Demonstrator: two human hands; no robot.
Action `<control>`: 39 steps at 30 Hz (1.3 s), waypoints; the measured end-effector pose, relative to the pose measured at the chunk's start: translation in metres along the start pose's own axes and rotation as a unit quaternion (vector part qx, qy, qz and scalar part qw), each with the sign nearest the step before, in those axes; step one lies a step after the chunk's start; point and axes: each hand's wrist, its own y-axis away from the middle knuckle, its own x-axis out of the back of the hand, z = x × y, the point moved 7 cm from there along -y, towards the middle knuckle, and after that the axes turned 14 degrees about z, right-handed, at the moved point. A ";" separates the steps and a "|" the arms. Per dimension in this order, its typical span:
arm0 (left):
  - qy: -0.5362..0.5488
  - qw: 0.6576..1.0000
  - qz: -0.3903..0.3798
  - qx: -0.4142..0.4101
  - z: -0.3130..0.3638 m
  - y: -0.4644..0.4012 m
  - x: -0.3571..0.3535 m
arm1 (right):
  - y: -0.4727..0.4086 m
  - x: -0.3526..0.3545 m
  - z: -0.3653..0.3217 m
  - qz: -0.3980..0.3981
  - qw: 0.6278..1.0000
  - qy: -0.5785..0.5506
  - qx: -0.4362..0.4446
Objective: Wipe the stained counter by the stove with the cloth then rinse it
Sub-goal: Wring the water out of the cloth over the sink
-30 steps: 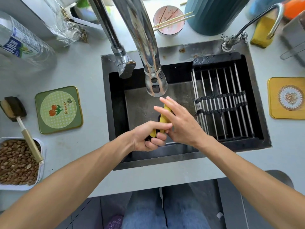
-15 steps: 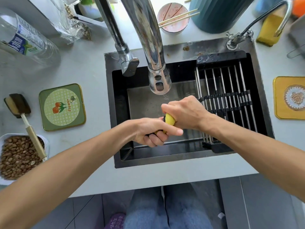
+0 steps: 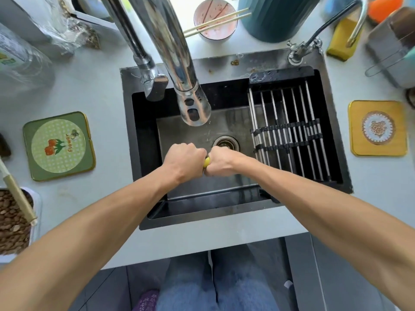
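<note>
Fingers of the left hand (image 3: 183,161) and right hand (image 3: 219,161) clench the yellow cloth (image 3: 206,162) over the sink (image 3: 224,212).

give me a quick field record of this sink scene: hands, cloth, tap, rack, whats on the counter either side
left hand: fist closed on the yellow cloth
right hand: fist closed on the same cloth, knuckles meeting the left
yellow cloth: bunched between both fists, only a sliver showing, above the sink basin
tap: spout over the basin, no clear stream visible
drain: just beyond the hands
roll-up rack: across the sink's right part
green coaster: counter left
yellow coaster: counter right
</note>
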 end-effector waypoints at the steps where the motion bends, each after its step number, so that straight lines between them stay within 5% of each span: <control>1: -0.008 1.000 0.005 -0.012 0.002 0.000 0.000 | 0.000 -0.002 0.002 -0.005 1.000 -0.020 -0.007; 9: 0.018 0.998 -0.003 0.057 -0.003 0.008 -0.006 | -0.005 -0.001 0.003 0.099 0.994 0.046 0.015; 15: 0.132 0.960 -0.101 0.227 -0.013 0.024 -0.016 | 0.001 0.001 -0.006 0.176 0.977 0.077 0.089; 18: 0.335 0.857 -0.241 0.308 -0.013 0.035 -0.030 | 0.017 0.006 -0.003 0.232 0.960 0.023 0.156; 22: 0.591 0.634 -0.356 0.349 0.010 0.059 -0.029 | 0.058 0.022 0.012 0.395 0.882 -0.032 0.255; 31: 0.785 0.342 -0.478 0.196 0.088 0.090 0.020 | 0.080 0.034 -0.014 0.488 0.760 -0.041 0.428; 33: 0.794 0.330 -0.481 0.170 0.090 0.093 0.029 | 0.084 0.048 -0.022 0.514 0.736 -0.043 0.438; 35: 0.794 0.359 -0.462 0.162 0.084 0.092 0.032 | 0.087 0.056 -0.029 0.498 0.735 -0.022 0.461; 39: 0.691 0.573 -0.390 0.205 0.053 0.078 0.015 | 0.080 0.057 -0.031 0.434 0.780 0.085 0.442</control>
